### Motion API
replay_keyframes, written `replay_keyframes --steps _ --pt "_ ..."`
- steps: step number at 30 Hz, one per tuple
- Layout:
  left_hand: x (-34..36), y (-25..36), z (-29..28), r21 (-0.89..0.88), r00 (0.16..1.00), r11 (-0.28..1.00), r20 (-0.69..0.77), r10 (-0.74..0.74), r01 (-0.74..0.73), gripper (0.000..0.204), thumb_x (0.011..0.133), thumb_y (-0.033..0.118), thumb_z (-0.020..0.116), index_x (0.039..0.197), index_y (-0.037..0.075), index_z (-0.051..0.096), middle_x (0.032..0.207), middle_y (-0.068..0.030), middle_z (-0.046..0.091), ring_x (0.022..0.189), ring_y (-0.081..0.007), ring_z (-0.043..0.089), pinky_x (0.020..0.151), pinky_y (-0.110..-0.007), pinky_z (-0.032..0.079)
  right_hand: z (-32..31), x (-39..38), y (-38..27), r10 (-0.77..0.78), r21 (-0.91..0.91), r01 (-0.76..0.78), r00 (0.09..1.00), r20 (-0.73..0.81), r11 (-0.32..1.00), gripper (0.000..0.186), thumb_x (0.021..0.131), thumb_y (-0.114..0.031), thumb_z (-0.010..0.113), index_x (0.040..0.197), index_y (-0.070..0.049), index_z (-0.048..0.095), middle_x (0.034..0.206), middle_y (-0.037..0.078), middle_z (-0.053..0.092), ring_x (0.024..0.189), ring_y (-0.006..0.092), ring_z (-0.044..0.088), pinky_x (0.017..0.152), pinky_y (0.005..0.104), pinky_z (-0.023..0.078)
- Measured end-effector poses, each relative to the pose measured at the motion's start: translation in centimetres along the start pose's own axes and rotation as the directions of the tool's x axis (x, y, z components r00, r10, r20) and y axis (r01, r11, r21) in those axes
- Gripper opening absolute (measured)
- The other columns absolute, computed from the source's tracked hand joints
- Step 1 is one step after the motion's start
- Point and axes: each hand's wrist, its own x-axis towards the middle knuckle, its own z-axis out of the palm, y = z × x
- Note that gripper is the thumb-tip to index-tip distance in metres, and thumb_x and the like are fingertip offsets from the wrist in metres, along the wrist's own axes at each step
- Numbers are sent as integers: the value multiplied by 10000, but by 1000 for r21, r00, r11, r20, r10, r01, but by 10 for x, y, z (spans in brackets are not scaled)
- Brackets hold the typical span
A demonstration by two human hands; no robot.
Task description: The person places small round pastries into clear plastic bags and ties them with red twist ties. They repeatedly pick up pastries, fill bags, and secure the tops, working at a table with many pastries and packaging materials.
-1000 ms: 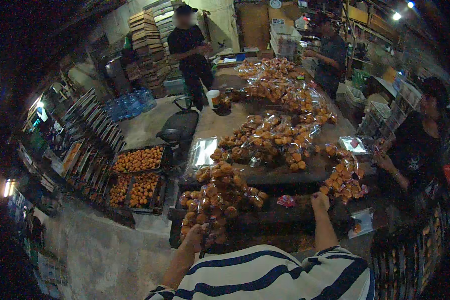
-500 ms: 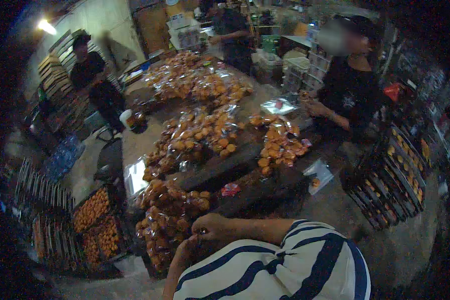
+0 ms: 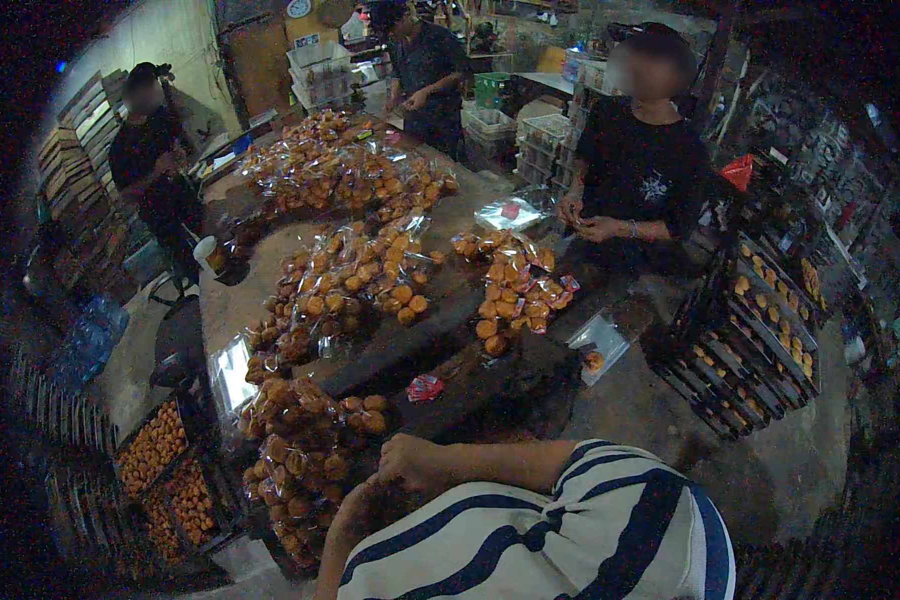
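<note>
My right hand is closed in a fist in front of me, at the near edge of the table. What its fingers hold, if anything, cannot be made out. My left hand meets it from below, its fingers hidden in shadow and behind the right hand. Just left of both hands lies a heap of clear bags of round brown baked pieces. A small red-and-white packet rests on the dark tabletop beyond my right hand.
More bagged baked pieces cover the table. A clear bag with one piece lies to the right. Trays of baked pieces stand in a rack at right and in crates at lower left. Three people stand around the table.
The view has turned, so the table and bags sit further left in the picture. My hands stay together in nearly the same place. The person at the right has turned more toward me.
</note>
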Motion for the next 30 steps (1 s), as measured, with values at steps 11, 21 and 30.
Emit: replay_keyframes --steps 11,21,30 --pt "6 -26 -35 784 979 603 28 202 -147 408 945 198 422 1332 77 467 1313 -55 522 1155 -197 507 1105 -309 298 12 -1 0 134 -64 -120 944 302 991 262 628 -163 676 887 -162 717 862 85 689 814 332 636 688 466 501" --pt "-13 -61 -43 -196 799 -971 557 -226 -138 320 949 305 542 1131 46 594 915 -45 637 840 -131 600 753 -326 491 -3 13 21 517 737 -358 856 14 573 339 901 -392 586 1046 -98 675 1059 101 653 970 272 610 853 381 481" --pt "-28 -111 -84 -993 696 -101 117 -708 65 577 830 301 701 1323 75 502 1277 -124 507 1264 -261 404 989 -424 420 26 23 -25 55 445 -98 946 318 -890 570 902 -515 539 1118 9 600 1031 124 660 936 223 632 842 364 495"
